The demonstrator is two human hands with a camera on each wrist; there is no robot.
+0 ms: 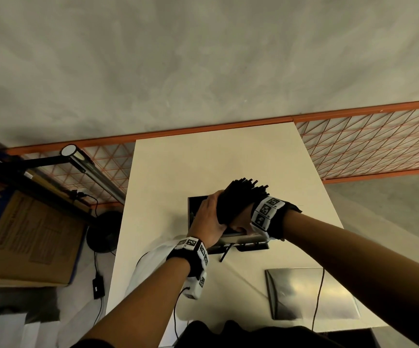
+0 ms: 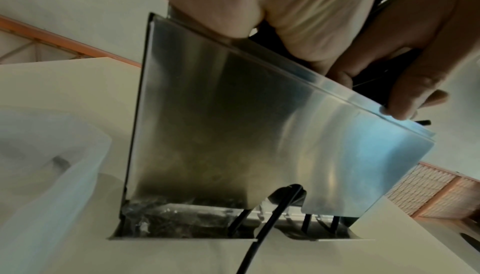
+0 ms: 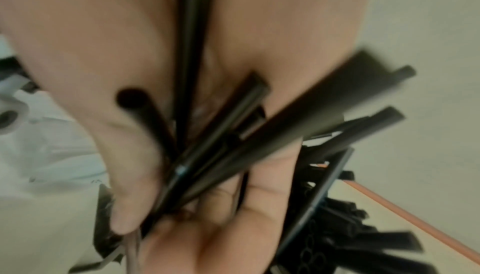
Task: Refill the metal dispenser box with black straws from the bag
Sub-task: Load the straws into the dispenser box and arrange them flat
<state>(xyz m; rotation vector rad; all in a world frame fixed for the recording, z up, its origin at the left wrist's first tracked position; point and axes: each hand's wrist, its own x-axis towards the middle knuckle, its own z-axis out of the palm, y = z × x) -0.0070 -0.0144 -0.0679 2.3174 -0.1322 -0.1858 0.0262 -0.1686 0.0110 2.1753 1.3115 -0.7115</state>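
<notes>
Place: storeroom or workshop-like back room | Signs: bare grey concrete floor (image 1: 203,59), orange wire-mesh racking (image 1: 369,144), cardboard box (image 1: 27,234), plain white table (image 1: 216,167)

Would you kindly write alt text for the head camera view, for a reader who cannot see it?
Both hands, left and right, grip a bundle of black straws over an open metal box on a white table. A metal lid lies nearer the person, one loose straw lies by the box, and a clear bag sits at the left edge.
</notes>
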